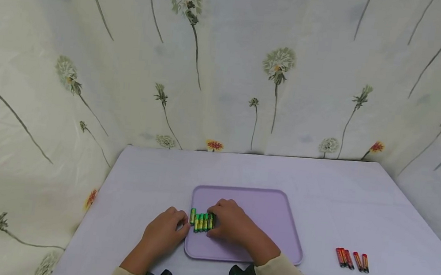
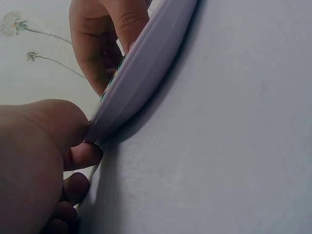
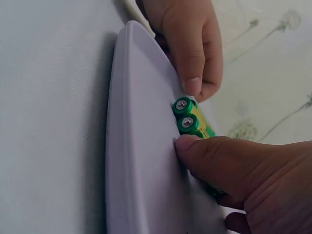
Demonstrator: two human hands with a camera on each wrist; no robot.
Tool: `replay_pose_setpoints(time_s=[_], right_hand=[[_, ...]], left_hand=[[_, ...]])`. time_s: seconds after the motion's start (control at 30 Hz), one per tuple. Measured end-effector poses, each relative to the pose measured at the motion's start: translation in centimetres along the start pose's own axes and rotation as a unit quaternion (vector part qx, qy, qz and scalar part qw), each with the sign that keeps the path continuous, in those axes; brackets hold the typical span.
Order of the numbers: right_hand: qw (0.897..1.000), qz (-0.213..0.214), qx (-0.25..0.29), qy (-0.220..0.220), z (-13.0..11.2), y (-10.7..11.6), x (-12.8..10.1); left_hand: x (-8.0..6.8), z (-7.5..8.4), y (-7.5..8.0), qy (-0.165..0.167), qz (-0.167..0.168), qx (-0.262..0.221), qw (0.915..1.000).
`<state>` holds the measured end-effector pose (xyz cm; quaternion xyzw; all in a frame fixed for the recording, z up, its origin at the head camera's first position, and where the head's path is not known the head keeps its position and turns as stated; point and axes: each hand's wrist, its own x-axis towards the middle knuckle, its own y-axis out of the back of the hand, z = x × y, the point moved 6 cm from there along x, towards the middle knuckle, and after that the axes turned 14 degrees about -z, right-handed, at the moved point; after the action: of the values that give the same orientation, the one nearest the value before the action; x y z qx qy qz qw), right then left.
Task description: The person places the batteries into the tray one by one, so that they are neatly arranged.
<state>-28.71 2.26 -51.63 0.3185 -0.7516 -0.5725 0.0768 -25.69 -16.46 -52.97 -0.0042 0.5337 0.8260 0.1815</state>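
Note:
A row of green-and-yellow batteries [image 1: 201,222] lies side by side along the left part of a lilac tray [image 1: 261,212]. The leftmost one sits slightly farther back than its neighbours. My right hand [image 1: 234,223] grips the right end of the row, thumb at the near ends and fingers over the far ends. In the right wrist view that thumb presses beside two batteries [image 3: 187,114] whose metal tips face the camera. At the tray's left rim, my left hand [image 1: 164,230] pinches the edge between thumb and finger, close beside the leftmost battery.
Several red batteries [image 1: 344,258] lie on the white-covered table [image 1: 330,201] right of the tray, two standing a little apart from the others. A flower-printed cloth [image 1: 227,67] hangs behind the table. Black wrist cameras [image 1: 241,274] hang under both wrists.

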Motion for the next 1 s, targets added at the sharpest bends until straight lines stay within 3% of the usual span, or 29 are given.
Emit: replay_pose_setpoints(time_s=[0.33,0.6,0.83,1.0], right_hand=[[0.999,0.01,-0.03,-0.011,-0.5,0.1,-0.2],[0.999,0.015,-0.032,0.002,-0.4,-0.1,-0.4],[1.0,0.011,0.012,0.005,1.2,-0.1,-1.3],[0.998,0.038,0.041,-0.008,2.7,0.7,-2.2]], left_hand=[[0.1,-0.1,0.0,-0.007,0.004,0.004,1.0],[0.4,-0.4,-0.2,-0.004,0.012,-0.031,0.9994],[0.2,-0.1,-0.2,-0.013,-0.002,-0.01,0.9999],[0.2,0.0,-0.2,-0.019,-0.007,0.006,0.9998]])
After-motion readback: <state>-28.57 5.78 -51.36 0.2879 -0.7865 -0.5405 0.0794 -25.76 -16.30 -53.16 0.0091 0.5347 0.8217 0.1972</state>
